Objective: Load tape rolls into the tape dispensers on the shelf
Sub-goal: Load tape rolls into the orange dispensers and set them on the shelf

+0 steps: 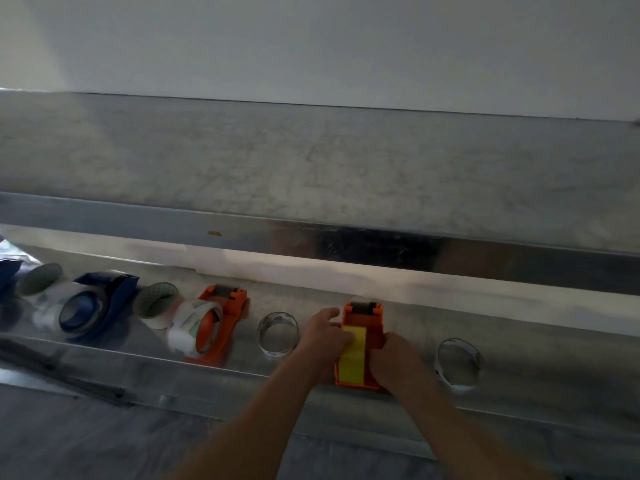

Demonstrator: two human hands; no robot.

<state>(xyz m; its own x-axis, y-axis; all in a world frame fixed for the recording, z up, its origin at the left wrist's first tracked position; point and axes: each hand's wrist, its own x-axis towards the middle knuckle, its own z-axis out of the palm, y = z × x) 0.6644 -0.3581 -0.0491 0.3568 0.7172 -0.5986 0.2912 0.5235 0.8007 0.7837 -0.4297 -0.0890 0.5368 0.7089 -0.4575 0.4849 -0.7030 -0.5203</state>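
Yellow tape roll (353,363) gripped by left hand (323,337) fingers (346,336), orange dispenser (363,318) by right hand (394,356).

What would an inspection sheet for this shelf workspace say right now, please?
Surface: metal shelf, scuffed, with a raised front lip.
Job's things: orange dispenser with a yellow tape roll seated in it; second orange dispenser and blue dispenser, each carrying a roll; loose clear roll beside the left hand, another clear roll beside the right; further rolls lie towards the left end.
Clutter: blue item at the frame edge, cut off.
Grippers: left hand holds the yellow tape roll; right hand grips the orange dispenser's side.
Cables: dark strip, cannot tell what it is.
Surroundings: upper shelf; white wall.
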